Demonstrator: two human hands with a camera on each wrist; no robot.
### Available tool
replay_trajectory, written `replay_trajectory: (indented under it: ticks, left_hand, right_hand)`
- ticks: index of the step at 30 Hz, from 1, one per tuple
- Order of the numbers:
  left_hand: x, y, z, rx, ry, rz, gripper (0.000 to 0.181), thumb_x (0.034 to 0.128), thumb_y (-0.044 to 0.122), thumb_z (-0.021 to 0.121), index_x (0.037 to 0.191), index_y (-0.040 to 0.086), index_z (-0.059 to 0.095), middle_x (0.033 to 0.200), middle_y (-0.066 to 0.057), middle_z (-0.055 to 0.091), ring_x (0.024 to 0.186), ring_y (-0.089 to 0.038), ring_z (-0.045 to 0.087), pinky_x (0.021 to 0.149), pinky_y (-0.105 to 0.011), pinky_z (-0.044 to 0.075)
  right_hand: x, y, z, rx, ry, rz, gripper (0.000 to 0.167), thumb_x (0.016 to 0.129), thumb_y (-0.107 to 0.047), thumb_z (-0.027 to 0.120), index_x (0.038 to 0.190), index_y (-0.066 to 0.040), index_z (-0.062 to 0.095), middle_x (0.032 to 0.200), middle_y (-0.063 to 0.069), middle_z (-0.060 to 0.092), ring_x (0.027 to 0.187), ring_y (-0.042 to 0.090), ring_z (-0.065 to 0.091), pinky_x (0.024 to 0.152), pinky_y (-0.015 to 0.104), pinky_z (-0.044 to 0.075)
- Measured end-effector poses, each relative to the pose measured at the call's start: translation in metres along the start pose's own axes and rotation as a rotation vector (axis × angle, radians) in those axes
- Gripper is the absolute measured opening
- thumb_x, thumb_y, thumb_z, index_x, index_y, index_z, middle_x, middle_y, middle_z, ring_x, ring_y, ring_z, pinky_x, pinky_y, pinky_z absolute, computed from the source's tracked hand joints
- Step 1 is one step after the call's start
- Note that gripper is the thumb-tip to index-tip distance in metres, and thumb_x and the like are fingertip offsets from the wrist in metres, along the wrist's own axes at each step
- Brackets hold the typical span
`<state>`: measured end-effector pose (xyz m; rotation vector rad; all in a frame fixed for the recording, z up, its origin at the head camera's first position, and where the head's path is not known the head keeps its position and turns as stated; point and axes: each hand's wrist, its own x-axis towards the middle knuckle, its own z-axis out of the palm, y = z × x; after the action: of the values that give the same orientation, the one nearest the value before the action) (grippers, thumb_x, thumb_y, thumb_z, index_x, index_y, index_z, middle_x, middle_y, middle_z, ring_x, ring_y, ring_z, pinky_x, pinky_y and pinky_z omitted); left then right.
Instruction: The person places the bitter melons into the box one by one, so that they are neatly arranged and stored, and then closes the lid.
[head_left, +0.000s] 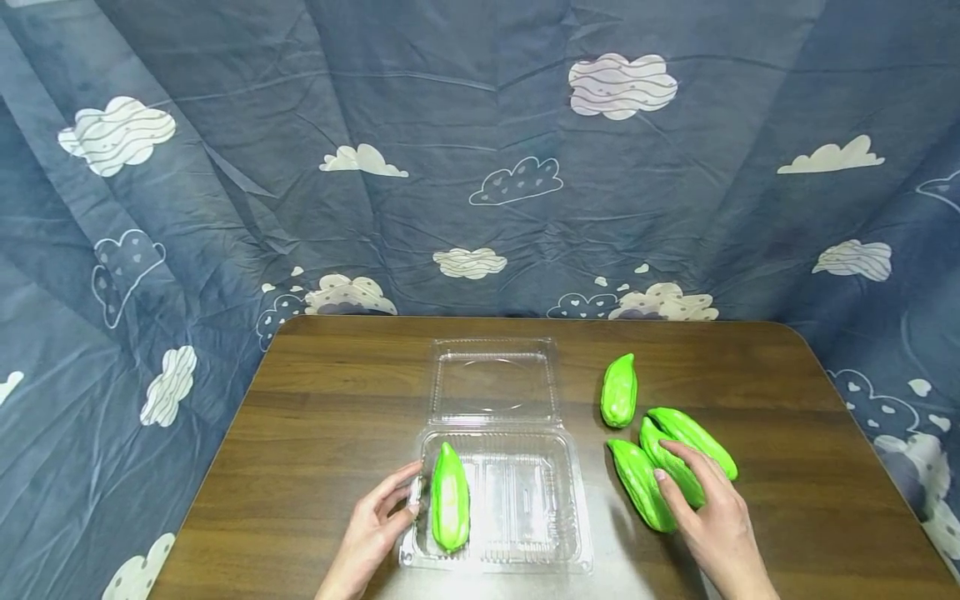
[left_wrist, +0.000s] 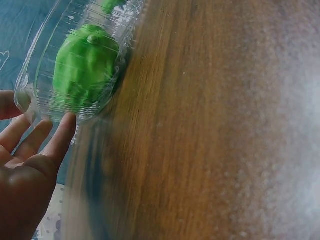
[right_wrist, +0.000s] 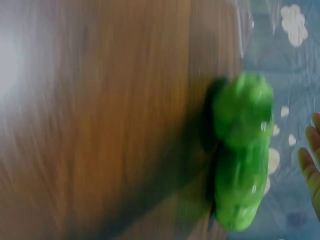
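Observation:
A clear plastic container [head_left: 525,562] lies with its lid [head_left: 491,383] folded back, and a green bumpy vegetable [head_left: 450,500] stands lengthwise in its left part. At the container's left edge, my left hand [head_left: 369,527] touches the rim with extended fingers; the left wrist view shows the fingertips of this hand [left_wrist: 30,170] against the clear wall [left_wrist: 37,75]. My right hand [head_left: 716,525], fingers apart and holding nothing, hovers over two green vegetables [head_left: 641,483] [head_left: 671,467] on the right. In the right wrist view, the hand [right_wrist: 312,160] shows apart from the green vegetables [right_wrist: 242,150].
Another green vegetable [head_left: 690,437] lies beside that pair at its upper right, and one more [head_left: 619,392] lies farther back. All rest on a brown wooden table [head_left: 322,400]. A blue cloth with clouds [head_left: 420,208] hangs behind the table.

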<state>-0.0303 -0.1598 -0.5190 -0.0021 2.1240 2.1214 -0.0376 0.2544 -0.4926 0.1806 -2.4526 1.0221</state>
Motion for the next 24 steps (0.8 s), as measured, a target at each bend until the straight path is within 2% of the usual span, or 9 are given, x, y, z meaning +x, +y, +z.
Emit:
replay_trajectory:
  ticks: [4,8,11,13,15,24]
  left_hand:
    - [0.0,0.0,0.0,-0.003,-0.004,-0.006,0.054,0.0856,-0.01,0.061,0.137,0.003,0.055,0.147,-0.012,0.047,0.124,-0.037,0.049,0.095,-0.026,0.047]
    - [-0.001,0.0,0.0,0.002,-0.012,-0.01,0.054,0.0855,-0.01,0.061,0.138,0.003,0.054,0.146,-0.012,0.047,0.124,-0.036,0.05,0.095,-0.025,0.046]
    - [-0.001,-0.001,0.0,0.008,-0.02,-0.001,0.054,0.0858,-0.009,0.062,0.138,0.002,0.054,0.146,-0.013,0.047,0.123,-0.034,0.051,0.095,-0.025,0.046]
    - [-0.001,-0.001,0.0,0.014,-0.026,0.014,0.054,0.086,-0.009,0.062,0.138,0.001,0.053,0.146,-0.014,0.047,0.123,-0.034,0.052,0.095,-0.025,0.046]
    - [-0.001,-0.001,0.0,0.019,-0.023,0.028,0.053,0.0859,-0.008,0.062,0.138,0.0,0.053,0.146,-0.016,0.047,0.122,-0.034,0.052,0.095,-0.025,0.046]
    - [0.0,0.002,-0.001,-0.003,-0.015,0.034,0.054,0.0848,-0.01,0.062,0.137,0.0,0.054,0.145,-0.015,0.048,0.122,-0.034,0.052,0.096,-0.025,0.046]
  right_hand:
    - [0.005,0.018,-0.01,-0.039,0.0,0.012,0.049,0.083,-0.001,0.075,0.13,-0.012,0.063,0.124,0.011,0.062,0.123,-0.006,0.041,0.098,0.005,0.025]
    - [0.01,0.035,-0.017,-0.092,-0.021,0.027,0.046,0.087,-0.007,0.073,0.132,-0.012,0.06,0.127,0.012,0.061,0.121,0.009,0.046,0.098,0.006,0.022]
    - [0.012,0.044,-0.021,-0.122,-0.065,0.053,0.044,0.092,-0.011,0.069,0.134,-0.008,0.057,0.13,0.016,0.058,0.12,0.029,0.047,0.107,0.03,0.032]
    - [0.014,0.048,-0.024,-0.143,-0.104,0.08,0.043,0.095,-0.015,0.066,0.135,-0.006,0.055,0.132,0.019,0.056,0.119,0.04,0.046,0.104,0.049,0.034]
    - [0.017,0.053,-0.026,-0.15,-0.144,0.1,0.044,0.097,-0.017,0.063,0.137,-0.003,0.052,0.134,0.023,0.053,0.119,0.046,0.044,0.094,0.064,0.034]
    - [0.029,0.079,-0.032,-0.161,-0.263,0.162,0.049,0.1,-0.024,0.057,0.141,0.001,0.045,0.137,0.031,0.045,0.119,0.057,0.039,0.089,0.069,0.033]
